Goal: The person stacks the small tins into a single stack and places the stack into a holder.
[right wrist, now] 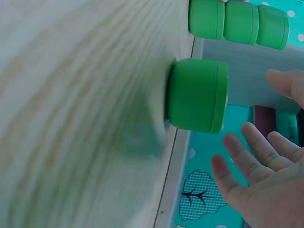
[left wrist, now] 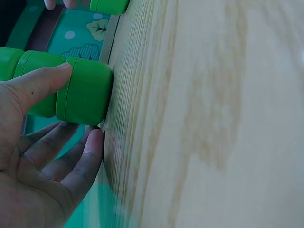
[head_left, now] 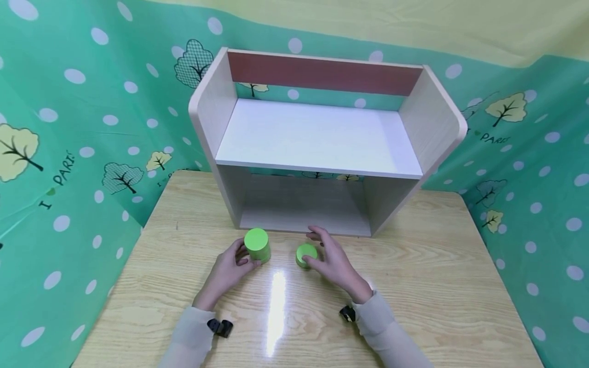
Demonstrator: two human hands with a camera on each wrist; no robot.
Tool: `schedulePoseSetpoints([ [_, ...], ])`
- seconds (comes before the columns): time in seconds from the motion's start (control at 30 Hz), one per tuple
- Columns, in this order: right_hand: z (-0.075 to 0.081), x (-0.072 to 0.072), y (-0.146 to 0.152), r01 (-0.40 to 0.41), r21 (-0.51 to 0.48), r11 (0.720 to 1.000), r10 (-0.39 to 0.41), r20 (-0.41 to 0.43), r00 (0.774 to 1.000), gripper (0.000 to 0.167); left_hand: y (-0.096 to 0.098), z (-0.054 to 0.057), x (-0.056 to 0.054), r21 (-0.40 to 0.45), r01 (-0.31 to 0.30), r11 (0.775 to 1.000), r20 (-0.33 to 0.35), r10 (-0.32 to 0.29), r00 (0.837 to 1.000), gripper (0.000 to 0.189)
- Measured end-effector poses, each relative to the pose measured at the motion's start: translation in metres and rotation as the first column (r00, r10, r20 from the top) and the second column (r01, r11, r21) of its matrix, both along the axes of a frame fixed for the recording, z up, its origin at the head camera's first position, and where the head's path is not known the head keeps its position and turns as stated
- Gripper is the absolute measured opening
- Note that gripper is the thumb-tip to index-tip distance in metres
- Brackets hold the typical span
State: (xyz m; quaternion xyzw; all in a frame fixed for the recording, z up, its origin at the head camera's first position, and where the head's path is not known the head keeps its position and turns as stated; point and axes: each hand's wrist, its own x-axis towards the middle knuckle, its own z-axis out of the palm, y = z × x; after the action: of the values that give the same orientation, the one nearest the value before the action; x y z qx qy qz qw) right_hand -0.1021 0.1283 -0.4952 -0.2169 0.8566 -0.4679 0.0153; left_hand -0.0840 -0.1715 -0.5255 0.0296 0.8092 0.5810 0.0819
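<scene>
My left hand (head_left: 232, 266) is around the side of a stack of green jars (head_left: 256, 240) on the table. In the left wrist view its thumb presses the stack where the middle and bottom jars (left wrist: 85, 90) meet, and the fingertips reach the stack's far edge. The right wrist view shows three short round jars (right wrist: 242, 21) in that stack. To the right, a single green jar (right wrist: 194, 95) stands upright on the table. My right hand (head_left: 333, 260) is beside it, with fingers spread and relaxed; the right wrist view shows a gap between them and the jar.
A two-tier shelf unit (head_left: 317, 138) stands behind the jars, close to both hands. The wooden table (head_left: 414, 286) spreads around it. A green patterned cloth (head_left: 83, 168) hangs behind and at both sides.
</scene>
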Motion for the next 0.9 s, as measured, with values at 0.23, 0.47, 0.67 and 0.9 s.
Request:
schedulePoseSetpoints([
  [0.23,-0.007,0.001,0.002,0.006,-0.015,1.0,-0.006,0.016,1.0,0.077,-0.001,-0.001,-0.001,-0.027,0.003,1.0,0.002,-0.003,1.0,0.071],
  [0.47,-0.012,0.003,0.001,0.021,0.001,1.0,-0.021,0.049,0.999,0.078,-0.001,-0.002,-0.001,-0.038,0.0,0.999,-0.003,0.0,1.0,0.07],
  [0.67,-0.015,0.005,0.002,0.03,0.02,0.999,-0.031,0.069,0.997,0.078,-0.001,-0.002,-0.001,-0.04,-0.001,0.999,-0.013,0.001,1.0,0.069],
  [0.9,-0.017,0.005,0.002,0.026,0.027,0.999,-0.028,0.084,0.996,0.078,-0.001,-0.002,-0.001,-0.036,-0.001,0.999,-0.011,0.001,1.0,0.07],
])
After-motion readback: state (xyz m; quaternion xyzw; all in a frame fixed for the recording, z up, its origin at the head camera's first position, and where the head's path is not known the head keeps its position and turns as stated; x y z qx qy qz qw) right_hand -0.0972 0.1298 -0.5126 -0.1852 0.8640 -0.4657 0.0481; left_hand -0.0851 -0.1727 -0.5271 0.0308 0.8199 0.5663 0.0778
